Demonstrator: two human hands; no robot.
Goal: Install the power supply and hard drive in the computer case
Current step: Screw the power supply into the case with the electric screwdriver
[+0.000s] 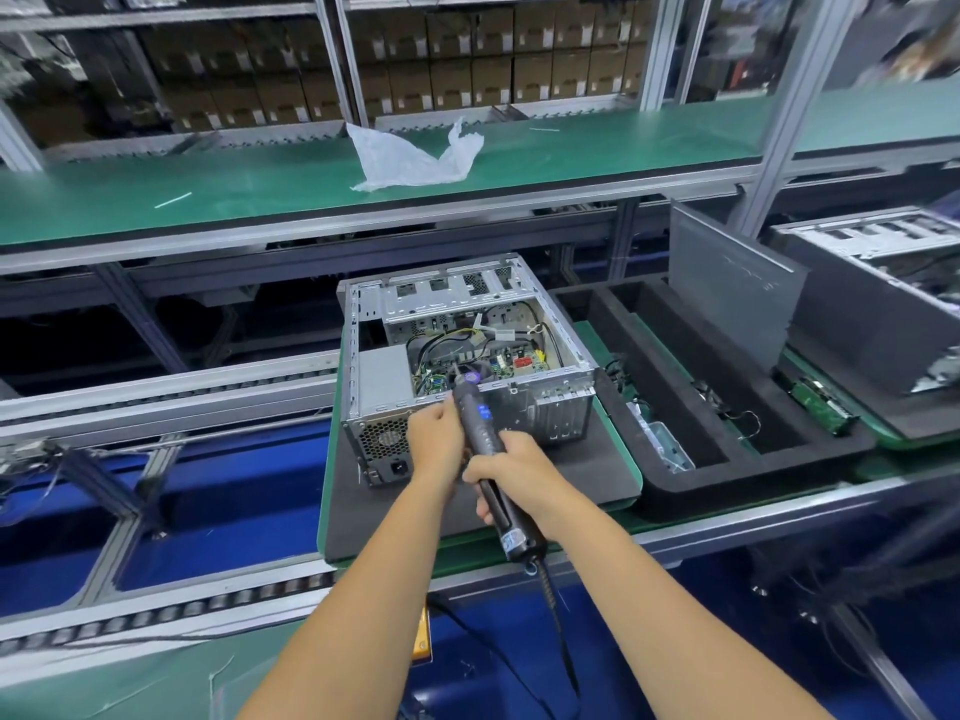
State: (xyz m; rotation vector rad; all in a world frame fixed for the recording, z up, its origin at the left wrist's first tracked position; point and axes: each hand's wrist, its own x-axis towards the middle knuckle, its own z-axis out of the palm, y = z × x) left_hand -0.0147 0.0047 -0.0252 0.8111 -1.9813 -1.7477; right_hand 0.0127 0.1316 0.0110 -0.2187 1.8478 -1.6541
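An open silver computer case (550,402) lies on a dark mat (587,475) on the conveyor, its inside showing a motherboard and cables. The grey power supply (383,374) sits in the case's near-left corner, with its vent and socket facing me. My right hand (511,472) grips a black electric screwdriver (483,433) around the middle; the tip points at the case's near top edge. My left hand (435,439) is curled at the rear panel beside the screwdriver's front end, touching it. No hard drive is plainly visible.
A black foam tray (727,407) with parts stands right of the case, a grey side panel (727,283) leaning in it. Another case (883,283) is far right. A plastic bag (415,158) lies on the green shelf above. The screwdriver's cord hangs towards me.
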